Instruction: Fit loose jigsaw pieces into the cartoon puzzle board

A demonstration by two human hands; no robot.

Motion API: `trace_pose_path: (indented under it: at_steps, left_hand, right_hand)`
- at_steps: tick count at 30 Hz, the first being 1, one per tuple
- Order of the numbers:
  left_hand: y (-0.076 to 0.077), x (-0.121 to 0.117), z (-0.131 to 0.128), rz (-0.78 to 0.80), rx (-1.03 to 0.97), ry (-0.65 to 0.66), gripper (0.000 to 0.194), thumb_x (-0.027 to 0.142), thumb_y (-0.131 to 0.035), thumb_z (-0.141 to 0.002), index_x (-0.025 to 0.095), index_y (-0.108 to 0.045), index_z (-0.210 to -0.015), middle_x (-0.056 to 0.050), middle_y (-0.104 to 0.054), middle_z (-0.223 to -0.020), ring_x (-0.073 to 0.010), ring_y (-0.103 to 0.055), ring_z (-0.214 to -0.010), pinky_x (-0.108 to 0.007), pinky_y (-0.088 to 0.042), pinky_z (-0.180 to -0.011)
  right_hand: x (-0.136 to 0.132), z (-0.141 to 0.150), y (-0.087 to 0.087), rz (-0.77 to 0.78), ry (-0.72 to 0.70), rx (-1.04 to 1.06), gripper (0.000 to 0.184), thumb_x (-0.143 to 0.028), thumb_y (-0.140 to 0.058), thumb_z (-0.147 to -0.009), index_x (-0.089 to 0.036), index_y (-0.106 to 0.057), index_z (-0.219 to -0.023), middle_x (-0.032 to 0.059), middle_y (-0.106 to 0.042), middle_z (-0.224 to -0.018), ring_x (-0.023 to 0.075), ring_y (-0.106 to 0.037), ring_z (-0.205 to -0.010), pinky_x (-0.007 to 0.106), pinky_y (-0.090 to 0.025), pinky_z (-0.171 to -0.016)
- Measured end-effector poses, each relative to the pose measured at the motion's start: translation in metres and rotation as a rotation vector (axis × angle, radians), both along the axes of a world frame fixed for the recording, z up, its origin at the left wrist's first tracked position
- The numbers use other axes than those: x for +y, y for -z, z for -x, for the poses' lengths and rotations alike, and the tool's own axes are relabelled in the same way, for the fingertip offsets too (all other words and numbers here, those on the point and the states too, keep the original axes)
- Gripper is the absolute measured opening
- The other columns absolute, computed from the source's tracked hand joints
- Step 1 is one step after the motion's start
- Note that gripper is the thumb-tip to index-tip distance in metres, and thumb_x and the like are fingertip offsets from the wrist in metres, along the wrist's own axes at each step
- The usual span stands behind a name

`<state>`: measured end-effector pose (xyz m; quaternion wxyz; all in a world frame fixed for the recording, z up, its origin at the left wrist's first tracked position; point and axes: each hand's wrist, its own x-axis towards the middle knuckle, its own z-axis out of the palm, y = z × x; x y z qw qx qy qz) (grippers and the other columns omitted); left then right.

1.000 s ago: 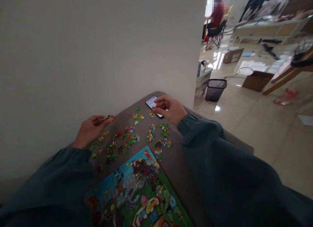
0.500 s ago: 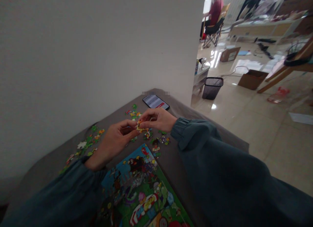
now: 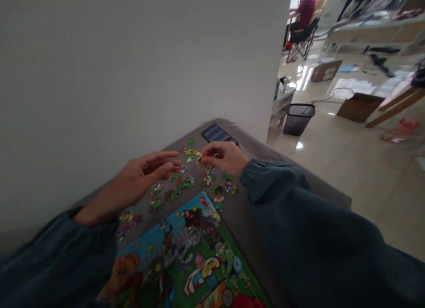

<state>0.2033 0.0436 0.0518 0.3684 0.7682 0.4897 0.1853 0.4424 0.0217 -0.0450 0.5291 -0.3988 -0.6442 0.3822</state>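
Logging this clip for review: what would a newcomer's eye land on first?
The bright cartoon jigsaw puzzle fills the bottom of the view, with loose pieces scattered above it on a grey surface. Among them, the right hand pinches an orange piece, while the open left hand hovers nearby.

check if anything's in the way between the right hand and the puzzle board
Only loose jigsaw pieces lie between the right hand and the puzzle board, scattered flat on the grey fabric surface. Nothing taller stands in that stretch.
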Motion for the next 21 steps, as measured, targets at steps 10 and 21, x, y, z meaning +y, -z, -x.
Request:
trace_pose_path:
  at_steps: [10,21]
  left_hand:
    - [-0.014,-0.014,0.14,-0.309,0.166,-0.417,0.052,0.07,-0.062,-0.076,0.036,-0.07,-0.115,0.001,-0.079,-0.109,-0.0257,-0.075,-0.092,-0.047,-0.058,-0.096]
    - [0.076,-0.021,0.212,-0.385,0.42,-0.232,0.072,0.085,-0.048,-0.075,0.027,-0.076,-0.107,-0.007,-0.071,-0.131,-0.0336,-0.058,-0.128,-0.051,-0.037,-0.117]
  right_hand:
    - [0.016,-0.028,0.023,0.057,0.566,-0.511,0.006,-0.022,-0.05,-0.092,-0.019,-0.055,-0.094,0.0129,-0.07,-0.096,0.031,-0.058,-0.103,0.045,-0.039,-0.093]
    - [0.021,-0.025,0.036,0.035,0.661,-0.635,0.009,-0.028,-0.053,-0.092,-0.02,-0.055,-0.095,0.0157,-0.071,-0.103,0.0348,-0.059,-0.113,0.054,-0.038,-0.099]
